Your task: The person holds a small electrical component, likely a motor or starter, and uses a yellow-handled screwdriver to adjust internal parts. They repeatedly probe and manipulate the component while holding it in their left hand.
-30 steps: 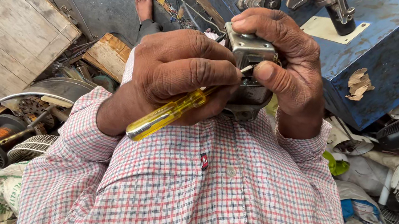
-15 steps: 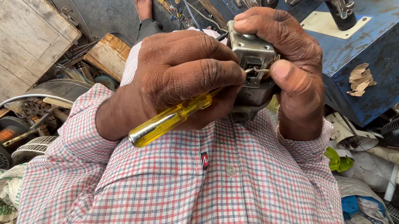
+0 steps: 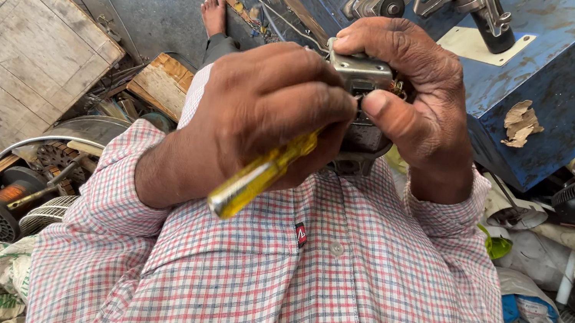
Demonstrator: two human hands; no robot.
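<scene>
Both hands meet at the metal part [image 3: 361,73]: the right hand [image 3: 410,100] pinches it from the right, while the left hand [image 3: 264,115], clenched on the screwdriver [image 3: 262,174], angles its long axis up toward the part's underside.
</scene>
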